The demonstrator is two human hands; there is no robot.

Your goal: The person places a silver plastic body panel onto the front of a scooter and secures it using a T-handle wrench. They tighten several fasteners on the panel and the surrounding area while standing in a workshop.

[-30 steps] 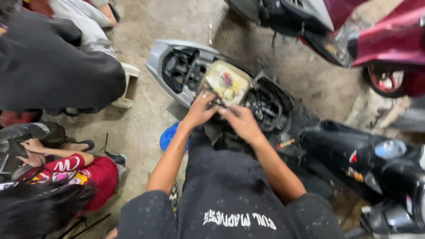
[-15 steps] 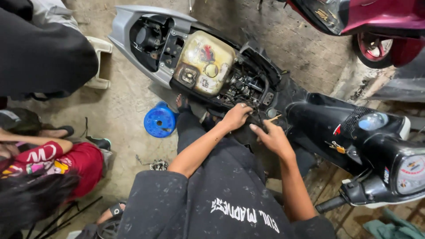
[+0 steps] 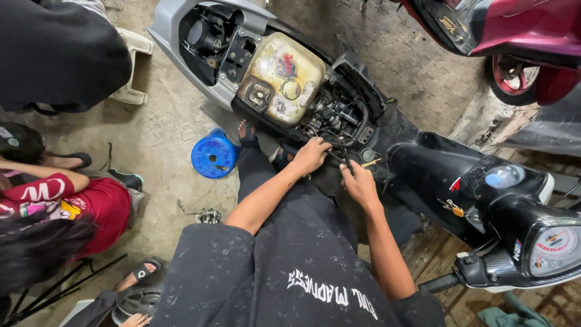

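A stripped scooter lies in front of me with its seat off, showing a stained yellowish fuel tank and the black engine bay beside it. My left hand rests at the lower edge of the engine bay, fingers curled onto black wiring or hoses. My right hand sits just to the right, gripping a thin dark tool whose tip points up into the same spot. A small wooden stick lies next to it.
A blue round stool stands left of my legs. A small metal part lies on the concrete floor. A person in a red shirt crouches at left, another in black at top left. A red scooter is parked top right.
The view has tilted and shifted, so the scooter sits lower in frame. Both hands moved from beside the fuel tank down to the engine bay's lower right edge.
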